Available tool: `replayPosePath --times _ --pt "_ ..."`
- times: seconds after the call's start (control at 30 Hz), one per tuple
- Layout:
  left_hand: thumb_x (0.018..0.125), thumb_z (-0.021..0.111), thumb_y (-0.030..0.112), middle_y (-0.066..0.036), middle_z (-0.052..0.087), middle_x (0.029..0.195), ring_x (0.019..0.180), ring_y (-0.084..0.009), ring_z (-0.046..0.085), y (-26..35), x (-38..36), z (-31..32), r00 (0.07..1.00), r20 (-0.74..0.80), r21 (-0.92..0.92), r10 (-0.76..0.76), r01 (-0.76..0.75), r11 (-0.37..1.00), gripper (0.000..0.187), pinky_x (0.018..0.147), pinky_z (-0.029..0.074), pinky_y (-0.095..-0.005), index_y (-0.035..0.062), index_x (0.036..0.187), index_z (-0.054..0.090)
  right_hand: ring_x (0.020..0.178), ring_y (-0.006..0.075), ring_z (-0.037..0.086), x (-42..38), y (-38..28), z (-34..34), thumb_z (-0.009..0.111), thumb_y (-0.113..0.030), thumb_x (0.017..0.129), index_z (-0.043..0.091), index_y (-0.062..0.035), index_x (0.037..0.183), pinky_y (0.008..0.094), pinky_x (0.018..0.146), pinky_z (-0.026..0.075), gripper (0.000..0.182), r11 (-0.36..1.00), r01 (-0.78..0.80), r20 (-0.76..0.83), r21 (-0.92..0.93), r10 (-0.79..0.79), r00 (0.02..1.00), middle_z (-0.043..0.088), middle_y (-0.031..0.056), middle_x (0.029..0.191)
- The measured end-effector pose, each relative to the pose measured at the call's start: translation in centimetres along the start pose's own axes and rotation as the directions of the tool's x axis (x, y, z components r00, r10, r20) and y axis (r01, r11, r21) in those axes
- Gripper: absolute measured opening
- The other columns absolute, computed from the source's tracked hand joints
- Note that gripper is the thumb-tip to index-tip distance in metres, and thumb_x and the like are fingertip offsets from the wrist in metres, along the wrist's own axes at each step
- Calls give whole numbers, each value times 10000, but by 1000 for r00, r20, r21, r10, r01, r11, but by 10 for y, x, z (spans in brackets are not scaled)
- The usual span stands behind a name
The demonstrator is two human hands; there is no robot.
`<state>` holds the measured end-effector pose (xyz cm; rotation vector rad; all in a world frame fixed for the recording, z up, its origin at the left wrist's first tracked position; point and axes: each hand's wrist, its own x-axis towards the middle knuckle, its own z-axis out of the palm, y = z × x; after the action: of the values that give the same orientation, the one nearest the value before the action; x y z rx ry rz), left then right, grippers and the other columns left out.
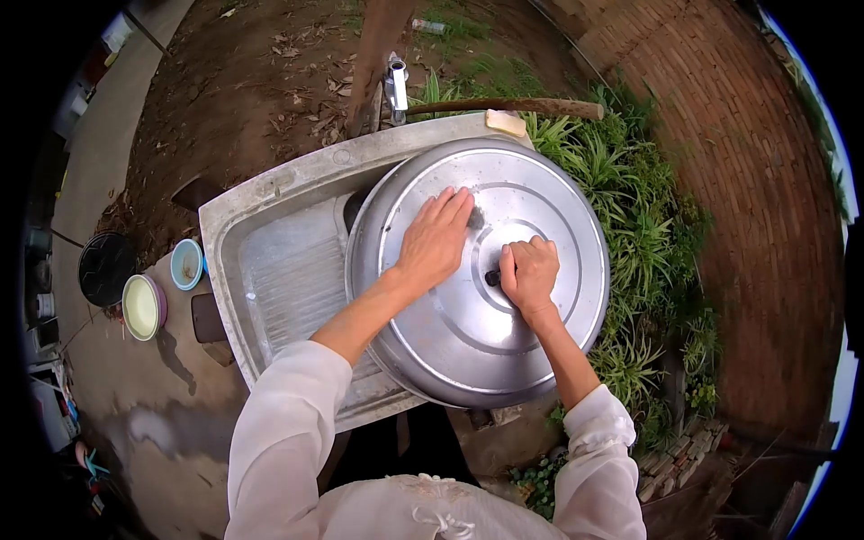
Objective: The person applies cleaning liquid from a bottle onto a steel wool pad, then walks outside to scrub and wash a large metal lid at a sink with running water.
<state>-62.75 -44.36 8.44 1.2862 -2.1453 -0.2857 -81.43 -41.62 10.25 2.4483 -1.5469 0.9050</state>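
On the concrete ground at far left sit a shallow cream bowl with a purple rim point(142, 307) and a smaller pale blue bowl point(186, 264). Beside them, a worn stainless-steel sink with a ribbed drainboard point(288, 270) carries a large round aluminium pot lid point(540, 360), tilted across its basin beneath a metal tap point(396, 83). The left hand point(435, 241) lies open and flat on the lid, fingers pressing a dark scouring pad point(476, 217). The right hand point(528, 274) is closed around the lid's small dark centre knob point(492, 278), steadying it. Scrubbing well here likely means firm circular strokes while that grip keeps the lid from sliding. Green leafy plants point(630, 261) border a red brick path point(747, 180) at right.
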Motion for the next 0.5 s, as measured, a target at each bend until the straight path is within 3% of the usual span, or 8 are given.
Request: replayPosePath --times 0.1,0.2,0.23,0.27,0.33,0.37,0.43,0.5 --pt "918 519 180 -150 450 1426 1344 -329 375 -16 49 21 999 27 55 -19 17 998 465 1129 273 -437 -3 1341 465 633 257 465 2 4 -3 557 -130 825 547 -82 660 385 648 351 172 1000 6 14 1 -6 1000 528 72 643" --pt "859 548 90 -136 441 1428 1319 -328 404 20 -14 -11 982 105 -117 159 -147 982 514 1108 311 -447 13 1360 457 716 270 482 6 1 -6 539 -105 832 551 -81 761 391 696 349 76 998 -61 -50 26 62 997 539 78 738" --pt "848 553 75 -134 439 1428 1320 -324 404 32 -48 -21 970 172 -112 172 -155 982 531 1103 317 -450 13 1365 453 803 284 493 5 3 -6 528 -80 831 551 -74 880 400 747 347 54 991 -103 -25 80 106 994 548 88 851" --pt "836 559 60 -131 437 1428 1321 -321 403 40 -68 -30 953 241 -114 184 -160 980 548 1099 324 -452 13 1371 448 803 284 493 6 1 -5 528 -80 831 551 -74 880 400 747 347 54 989 -112 -32 95 116 993 548 88 851" --pt "846 557 72 -138 449 1417 1315 -324 409 30 -64 -29 952 233 -99 196 -177 979 525 1096 324 -451 12 1358 459 840 289 498 8 2 -8 533 -67 822 558 -55 957 406 775 353 138 981 -109 -99 159 126 987 554 101 904" --pt "855 555 84 -145 461 1407 1308 -326 415 26 -57 -24 958 207 -92 196 -180 979 503 1092 324 -449 12 1345 471 928 302 509 6 3 -10 533 -74 821 554 -30 1056 419 841 360 240 979 -135 -38 154 142 989 566 125 1010" --pt "845 548 66 -128 443 1428 1325 -336 397 16 -7 -4 980 139 -138 144 -125 982 516 1096 324 -450 39 1355 475 965 316 508 7 0 -9 523 -81 832 538 -26 1099 421 864 359 273 981 -128 -72 149 140 988 561 143 1054" --pt "855 524 64 -120 451 1424 1331 -332 387 5 44 29 964 157 -197 216 -184 963 484 1116 298 -449 45 1336 486 1080 343 493 5 2 -6 497 -125 867 489 -11 1212 432 949 344 364 978 -142 -79 153 156 985 541 178 1174"
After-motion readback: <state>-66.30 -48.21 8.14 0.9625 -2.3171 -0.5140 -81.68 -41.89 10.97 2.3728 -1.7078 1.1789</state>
